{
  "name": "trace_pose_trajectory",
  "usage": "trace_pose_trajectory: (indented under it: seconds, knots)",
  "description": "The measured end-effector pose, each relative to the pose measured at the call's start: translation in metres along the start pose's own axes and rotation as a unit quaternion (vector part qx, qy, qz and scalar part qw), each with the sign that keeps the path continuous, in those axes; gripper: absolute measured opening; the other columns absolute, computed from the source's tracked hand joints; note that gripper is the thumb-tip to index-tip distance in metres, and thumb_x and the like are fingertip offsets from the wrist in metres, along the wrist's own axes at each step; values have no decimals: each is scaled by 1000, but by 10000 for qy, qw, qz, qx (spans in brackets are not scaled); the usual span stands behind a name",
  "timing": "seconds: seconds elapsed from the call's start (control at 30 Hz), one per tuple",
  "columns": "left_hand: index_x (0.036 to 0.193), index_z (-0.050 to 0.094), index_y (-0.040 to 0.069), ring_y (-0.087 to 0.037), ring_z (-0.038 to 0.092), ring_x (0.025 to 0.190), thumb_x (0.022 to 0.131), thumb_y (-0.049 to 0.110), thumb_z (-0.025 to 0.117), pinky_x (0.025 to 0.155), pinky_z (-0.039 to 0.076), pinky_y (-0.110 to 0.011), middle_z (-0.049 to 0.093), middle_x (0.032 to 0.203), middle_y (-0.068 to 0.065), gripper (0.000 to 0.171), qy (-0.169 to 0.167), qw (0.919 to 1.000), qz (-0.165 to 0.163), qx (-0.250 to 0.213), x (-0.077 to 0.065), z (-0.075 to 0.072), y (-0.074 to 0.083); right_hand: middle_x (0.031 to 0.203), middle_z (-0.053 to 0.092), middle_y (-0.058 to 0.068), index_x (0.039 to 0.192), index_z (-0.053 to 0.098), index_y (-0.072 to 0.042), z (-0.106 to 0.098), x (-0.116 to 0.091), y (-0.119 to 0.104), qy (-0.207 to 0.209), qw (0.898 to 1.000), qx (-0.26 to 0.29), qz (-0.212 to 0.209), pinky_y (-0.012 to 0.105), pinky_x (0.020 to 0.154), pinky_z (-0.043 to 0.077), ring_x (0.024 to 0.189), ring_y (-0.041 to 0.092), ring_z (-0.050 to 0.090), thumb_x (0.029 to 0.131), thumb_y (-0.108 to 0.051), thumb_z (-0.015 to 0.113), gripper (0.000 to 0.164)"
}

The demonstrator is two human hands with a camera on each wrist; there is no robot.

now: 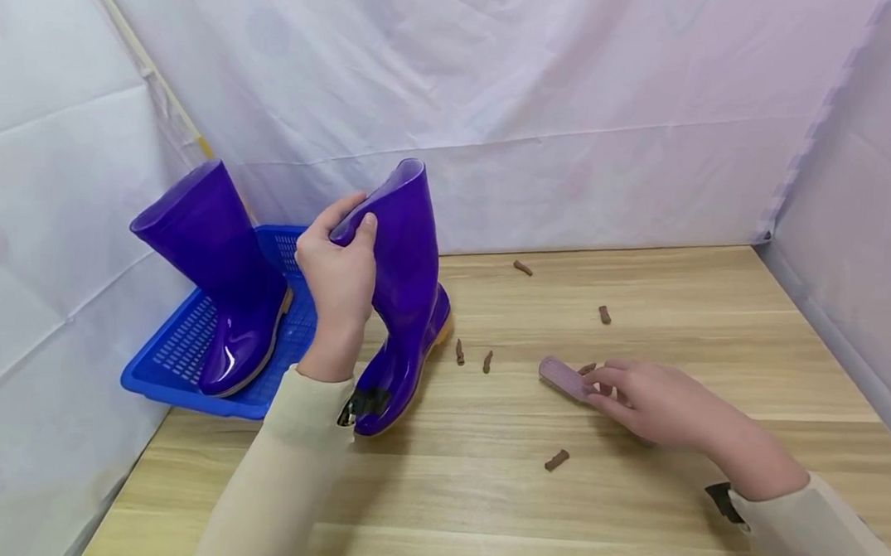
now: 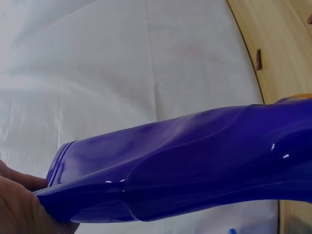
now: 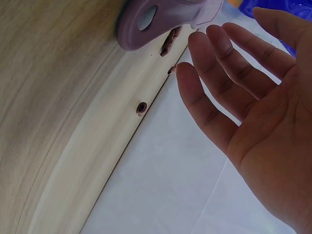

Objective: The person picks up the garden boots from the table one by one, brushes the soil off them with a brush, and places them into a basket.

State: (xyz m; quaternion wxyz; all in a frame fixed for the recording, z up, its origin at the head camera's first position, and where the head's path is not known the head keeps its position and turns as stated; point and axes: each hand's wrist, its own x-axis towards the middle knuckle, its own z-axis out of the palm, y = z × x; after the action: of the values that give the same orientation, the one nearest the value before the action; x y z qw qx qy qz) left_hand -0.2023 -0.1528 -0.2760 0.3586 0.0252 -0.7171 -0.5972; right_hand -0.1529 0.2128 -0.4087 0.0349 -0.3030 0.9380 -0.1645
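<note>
A shiny purple rain boot [image 1: 409, 260] stands on the wooden table, tilted a little. My left hand [image 1: 337, 277] grips the rim of its shaft, thumb on the outer side. The left wrist view shows the shaft [image 2: 161, 165] stretching away from the fingers, its top edge pinched flat. My right hand [image 1: 652, 399] is at the near end of a mauve, brush-like plastic tool [image 1: 563, 378] lying on the table. In the right wrist view the fingers are spread and loosely bent, with the tool's holed handle [image 3: 129, 29] beyond the fingertips. Its underside is hidden.
A matching purple boot [image 1: 246, 302] stands in a blue plastic basket [image 1: 193, 405] on the left. Several small brown strips lie scattered on the table, among them a near strip [image 1: 557, 460] and a far strip [image 1: 523, 267]. White sheeting [image 1: 607, 169] hangs behind the table.
</note>
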Motion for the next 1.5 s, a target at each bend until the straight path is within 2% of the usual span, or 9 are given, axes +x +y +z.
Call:
trace_pose_trajectory:
  seconds: [0.13,0.17,0.27,0.5,0.63,0.77,0.97,1.17,1.5]
  knots:
    - [118,83,14,-12,73,105,97,3,75,89,59,-25,77,129,-4,25,84,9999,-17,-72,10,-2,15,102,70,-13,121,77,-21,0,1,-1,6,10000,27,0,26,65,49,75,-3,54,105,-31,68,21]
    - [116,83,12,-12,71,113,96,1,75,93,59,-26,77,127,-5,24,139,9998,-14,-168,14,-3,20,102,71,-13,122,77,-21,0,1,-1,0,10000,37,5,27,66,50,76,-3,55,105,-32,68,22]
    - [108,85,10,-15,69,114,91,-6,76,94,57,-27,79,120,-7,25,421,9976,1,-549,31,-11,36,102,72,-13,123,76,-20,0,1,-1,-35,10000,72,35,28,67,53,78,-3,58,105,-33,67,24]
    - [101,85,7,-17,68,103,87,-14,75,91,59,-30,70,120,-5,27,746,9824,-509,-1634,75,-47,79,95,70,-14,123,76,-18,0,0,1,-51,9999,75,131,28,68,54,78,-2,59,104,-31,69,24]
    - [102,83,5,-18,69,100,88,-14,74,91,59,-29,67,119,-5,26,775,9775,-721,-1824,96,-63,86,96,71,-14,122,77,-18,1,0,1,-40,9999,103,97,28,68,54,78,-3,59,104,-31,69,23]
    - [103,82,6,-17,68,103,89,-13,73,90,59,-27,65,121,-3,25,883,9787,-745,-1695,110,-77,80,97,71,-14,120,77,-19,2,1,1,-38,9999,108,55,27,67,54,78,-4,59,104,-31,69,22]
    - [101,83,8,-15,66,105,90,-12,70,92,56,-27,66,119,-2,27,1108,9824,-649,-1360,119,-91,58,98,71,-13,120,78,-18,2,1,1,-83,9999,92,99,26,66,52,76,-3,56,104,-30,69,22]
    - [102,85,13,-14,65,108,91,-9,70,98,53,-27,68,121,1,28,1260,9851,-737,-911,121,-94,31,98,71,-12,119,78,-19,2,-1,3,-36,10000,28,53,24,64,47,72,-2,51,103,-29,70,20]
    - [104,86,16,-13,64,118,94,-6,70,101,53,-24,72,123,1,29,1325,9874,-823,-285,114,-92,-5,102,73,-9,121,78,-17,4,-4,3,-1,10000,-10,56,24,64,48,75,-3,53,102,-27,71,22]
